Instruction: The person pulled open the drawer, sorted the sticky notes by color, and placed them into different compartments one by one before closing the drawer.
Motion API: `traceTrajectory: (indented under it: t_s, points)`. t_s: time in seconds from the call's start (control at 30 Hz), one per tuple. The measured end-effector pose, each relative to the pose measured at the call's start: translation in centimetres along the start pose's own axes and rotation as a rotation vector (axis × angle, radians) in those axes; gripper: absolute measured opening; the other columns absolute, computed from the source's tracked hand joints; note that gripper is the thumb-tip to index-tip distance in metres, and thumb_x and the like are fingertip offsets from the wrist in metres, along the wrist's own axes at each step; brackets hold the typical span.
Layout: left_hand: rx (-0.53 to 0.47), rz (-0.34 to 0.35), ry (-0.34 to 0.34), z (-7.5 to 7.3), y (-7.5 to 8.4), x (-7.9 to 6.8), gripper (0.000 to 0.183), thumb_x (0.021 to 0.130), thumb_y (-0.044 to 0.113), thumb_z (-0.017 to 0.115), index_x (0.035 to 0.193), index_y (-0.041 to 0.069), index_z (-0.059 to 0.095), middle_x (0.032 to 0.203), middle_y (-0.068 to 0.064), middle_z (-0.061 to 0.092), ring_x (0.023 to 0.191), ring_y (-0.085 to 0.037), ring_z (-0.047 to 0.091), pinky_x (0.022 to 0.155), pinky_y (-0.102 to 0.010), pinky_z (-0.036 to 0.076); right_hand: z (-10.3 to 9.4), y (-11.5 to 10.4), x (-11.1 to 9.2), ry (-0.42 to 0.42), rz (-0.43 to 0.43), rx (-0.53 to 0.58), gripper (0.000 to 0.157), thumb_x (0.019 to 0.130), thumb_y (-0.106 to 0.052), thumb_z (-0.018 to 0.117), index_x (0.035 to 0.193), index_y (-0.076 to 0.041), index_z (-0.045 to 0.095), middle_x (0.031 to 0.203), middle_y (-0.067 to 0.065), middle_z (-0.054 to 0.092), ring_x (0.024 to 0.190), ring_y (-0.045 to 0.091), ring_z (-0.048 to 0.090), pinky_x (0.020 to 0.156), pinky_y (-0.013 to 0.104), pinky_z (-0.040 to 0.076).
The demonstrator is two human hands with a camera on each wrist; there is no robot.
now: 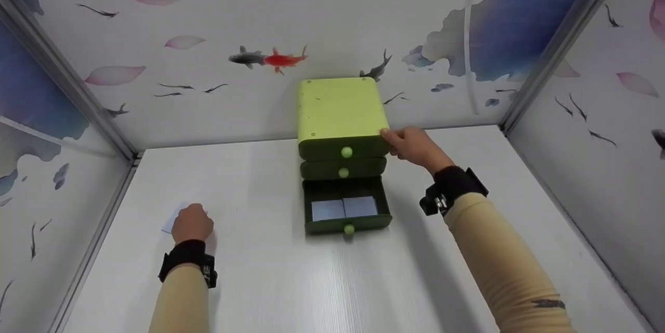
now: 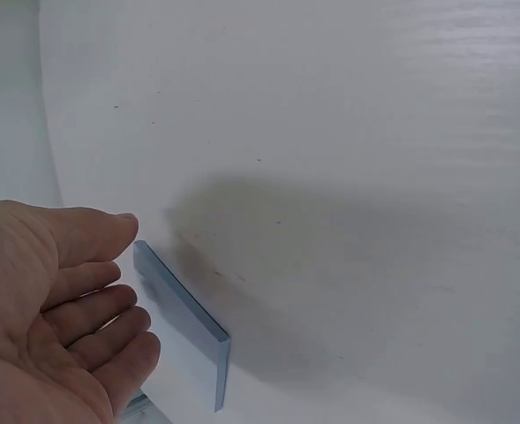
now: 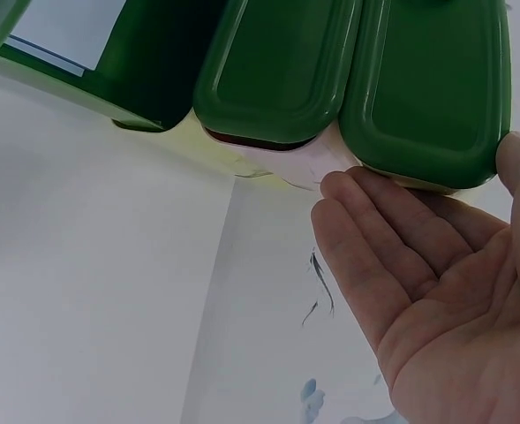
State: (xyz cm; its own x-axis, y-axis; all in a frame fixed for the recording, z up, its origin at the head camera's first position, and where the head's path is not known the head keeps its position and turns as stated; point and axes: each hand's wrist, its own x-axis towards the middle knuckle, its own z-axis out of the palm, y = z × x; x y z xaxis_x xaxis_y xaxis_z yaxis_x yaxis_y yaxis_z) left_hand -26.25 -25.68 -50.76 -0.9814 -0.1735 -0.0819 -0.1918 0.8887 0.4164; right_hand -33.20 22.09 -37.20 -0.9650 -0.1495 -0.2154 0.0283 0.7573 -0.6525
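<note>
My left hand [image 1: 192, 223] is low over the left of the table, its fingers loosely curled. A pale blue flat slab [image 2: 189, 327] lies right beside those fingers; the fingers hide part of it, and no grip on it shows. My right hand [image 1: 413, 147] holds the upper front right corner of a green drawer cabinet [image 1: 340, 107], thumb on the top edge and fingers along the side. The cabinet's bottom drawer [image 1: 306, 226] is pulled out, with two pale blue flat pieces [image 1: 328, 210] side by side in it. Its top drawer [image 1: 322, 149] and middle drawer [image 1: 317, 170] are pushed in.
A white table [image 1: 270, 281] bears the cabinet, which stands near the back wall [image 1: 332, 21]. That wall is printed with fish and petals. Side walls [image 1: 623, 115] with metal corner posts [image 1: 545, 47] enclose the table. Light green knobs [image 1: 348, 229] stick out from the drawers.
</note>
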Motion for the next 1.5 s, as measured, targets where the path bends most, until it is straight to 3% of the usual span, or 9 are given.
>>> traceTrajectory:
  t_s: [0.13,0.23,0.53,0.63,0.8,0.93,1.17,1.37,1.5]
  points:
    - [0.004,-0.041,-0.03,-0.3,-1.0,-0.2,0.021,0.089,-0.003,0.046,0.09,-0.015,0.063,0.079,-0.029,0.065,0.063,-0.03,0.059,0.055,-0.039,0.048,0.0,-0.2,0.0,-0.003,0.0,-0.002,0.066,0.099,-0.062,0.035,0.108,-0.005,0.067,0.116,0.019,0.065,0.108,0.031,0.064,0.098,0.048,0.048]
    - [0.015,-0.05,-0.035,-0.5,-1.2,-0.2,0.022,0.088,-0.003,0.045,0.09,-0.016,0.062,0.079,-0.03,0.065,0.064,-0.031,0.059,0.056,-0.04,0.049,-0.1,-0.3,0.0,-0.009,-0.002,0.01,0.066,0.099,-0.062,0.035,0.108,-0.005,0.066,0.116,0.018,0.064,0.108,0.031,0.064,0.099,0.048,0.048]
    - [0.097,0.042,-0.001,-0.3,0.4,0.1,0.019,0.084,-0.004,0.054,0.093,-0.015,0.066,0.088,-0.032,0.068,0.076,-0.042,0.067,0.068,-0.051,0.055,-0.3,0.1,0.0,-0.016,-0.005,0.045,0.064,0.099,-0.06,0.036,0.117,-0.005,0.066,0.12,0.019,0.064,0.111,0.031,0.063,0.099,0.046,0.049]
    - [0.105,0.063,0.004,0.4,0.1,0.2,0.02,0.082,-0.004,0.06,0.097,-0.016,0.066,0.092,-0.033,0.067,0.082,-0.045,0.067,0.073,-0.053,0.055,-0.1,0.1,0.0,-0.007,-0.011,0.049,0.062,0.1,-0.058,0.037,0.108,-0.005,0.067,0.112,0.017,0.065,0.105,0.029,0.064,0.096,0.043,0.05]
    - [0.077,0.033,-0.046,0.7,-0.9,-0.2,0.037,0.079,0.004,0.067,0.107,-0.018,0.06,0.102,-0.036,0.064,0.094,-0.048,0.063,0.081,-0.056,0.053,0.2,0.1,-0.1,-0.004,-0.018,0.041,0.062,0.1,-0.058,0.036,0.102,-0.003,0.064,0.105,0.016,0.064,0.102,0.027,0.064,0.093,0.04,0.05]
    - [0.059,0.007,-0.077,0.5,-0.9,-0.3,0.047,0.078,0.012,0.071,0.111,-0.019,0.057,0.106,-0.037,0.062,0.098,-0.049,0.062,0.085,-0.057,0.052,0.0,0.2,0.0,-0.011,-0.012,0.04,0.064,0.099,-0.06,0.036,0.117,-0.005,0.065,0.122,0.019,0.064,0.113,0.033,0.064,0.1,0.047,0.048]
    - [0.044,-0.015,-0.095,0.7,0.0,-0.3,0.059,0.076,0.017,0.077,0.115,-0.021,0.055,0.109,-0.039,0.059,0.102,-0.05,0.06,0.087,-0.055,0.052,-0.1,0.1,0.0,-0.014,-0.014,0.036,0.064,0.1,-0.059,0.036,0.114,-0.004,0.066,0.123,0.019,0.064,0.114,0.034,0.064,0.1,0.048,0.048]
    - [0.054,-0.03,-0.103,0.9,0.8,-0.4,0.065,0.075,0.019,0.079,0.117,-0.022,0.051,0.11,-0.04,0.057,0.103,-0.051,0.059,0.088,-0.056,0.051,-0.1,0.1,0.0,-0.021,-0.002,0.036,0.067,0.099,-0.06,0.036,0.128,-0.005,0.062,0.127,0.019,0.063,0.115,0.035,0.063,0.101,0.048,0.047]
    - [0.044,-0.046,-0.114,0.9,1.2,-0.6,0.069,0.073,0.022,0.08,0.118,-0.022,0.051,0.111,-0.04,0.051,0.102,-0.051,0.056,0.087,-0.056,0.051,-0.1,0.1,0.0,-0.016,0.006,0.017,0.068,0.099,-0.061,0.035,0.125,-0.005,0.063,0.124,0.019,0.064,0.113,0.033,0.064,0.101,0.049,0.047]
